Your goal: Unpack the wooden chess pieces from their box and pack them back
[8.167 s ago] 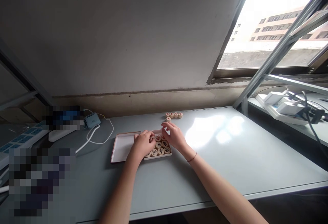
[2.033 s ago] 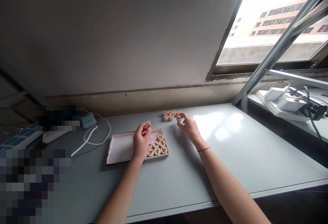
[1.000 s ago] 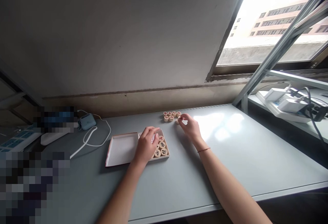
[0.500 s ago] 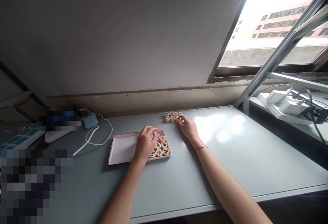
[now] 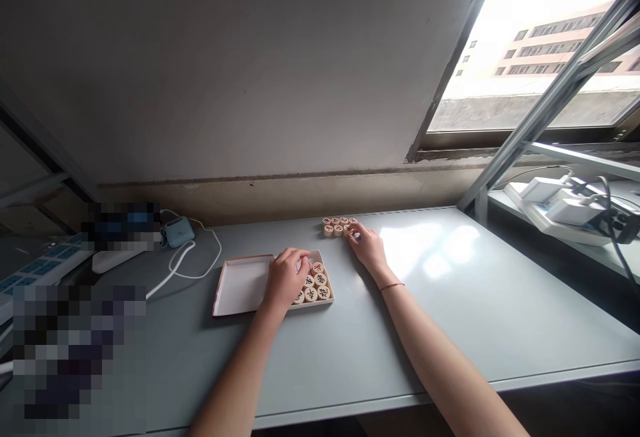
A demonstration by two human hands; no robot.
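Round wooden Chinese chess pieces (image 5: 321, 279) with red or black characters fill the right part of an open shallow box (image 5: 326, 301). My left hand (image 5: 287, 277) rests over that box, fingers curled and thumb drawn in toward them; what lies between the fingertips cannot be made out, and the palm hides several pieces. Farther back, more pieces (image 5: 338, 230) stand in two short rows. At the right end of the front row, my right hand (image 5: 367, 245) pinches a chess piece (image 5: 347, 229), which is partly covered by the fingers.
The box's white-lined lid (image 5: 243, 286) lies to the left. Beyond it are a blue device (image 5: 179, 231), a white cable (image 5: 170, 278) and power strips (image 5: 43, 267). A wall runs along the desk's (image 5: 450, 330) back. Chargers (image 5: 565, 207) sit on a shelf at the right.
Both hands stay almost in the same place, the left over the box and the right at the row's end. The view has shifted very slightly.
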